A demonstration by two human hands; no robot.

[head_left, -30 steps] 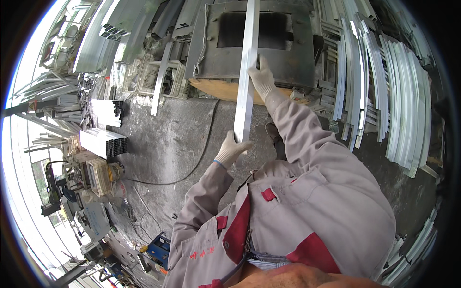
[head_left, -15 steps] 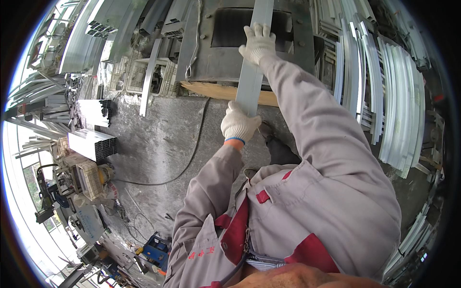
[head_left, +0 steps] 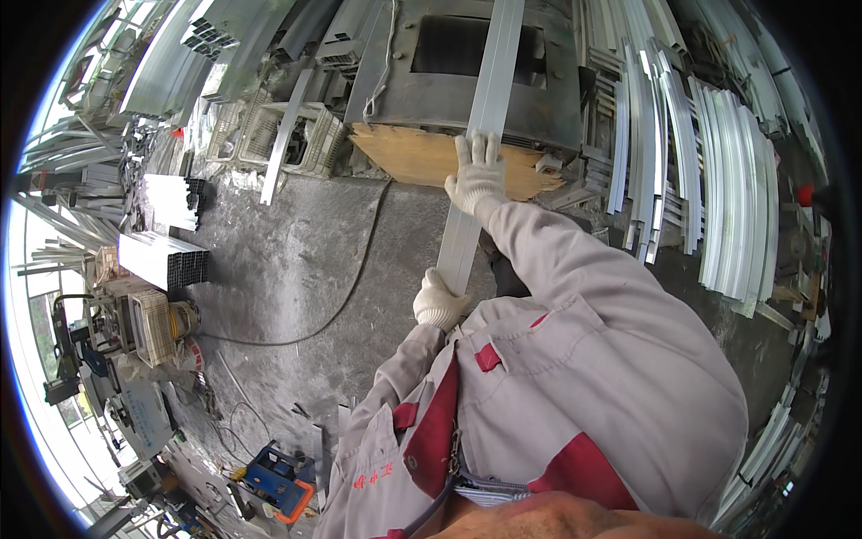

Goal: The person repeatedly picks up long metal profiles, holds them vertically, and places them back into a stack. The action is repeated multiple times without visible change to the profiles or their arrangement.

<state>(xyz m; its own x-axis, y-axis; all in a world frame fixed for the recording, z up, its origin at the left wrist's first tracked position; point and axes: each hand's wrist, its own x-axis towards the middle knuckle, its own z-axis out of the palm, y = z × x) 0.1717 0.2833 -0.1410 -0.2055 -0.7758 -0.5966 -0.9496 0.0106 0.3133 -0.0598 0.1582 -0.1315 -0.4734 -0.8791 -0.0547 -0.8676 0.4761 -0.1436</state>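
A long, flat, silvery metal profile (head_left: 496,81) runs away from my body, crossing a dark metal machine top (head_left: 422,103) and its black rectangular opening. My left hand (head_left: 440,303), in a white knitted glove, is closed round the profile's near end, close to my waist. Farther along, my gloved right hand (head_left: 479,175) lies flat on the profile, fingers stretched out and pointing away from me. Under the machine's near edge a wooden board (head_left: 409,160) shows, with the profile passing above it. The profile's far end is cut off by the upper edge of the view.
Stacked metal profiles (head_left: 738,198) stand on the right. To the left, plastic crates (head_left: 316,148) sit beside the machine and a bundle of square tubes (head_left: 157,260) lies farther out. A black cable (head_left: 366,269) curves over the floor; a blue-and-orange tool (head_left: 277,481) is at lower left.
Both hands have come nearer my body, and the profile has slid toward me with them. My right hand has passed from over the machine top to its near edge. The view has shifted slightly.
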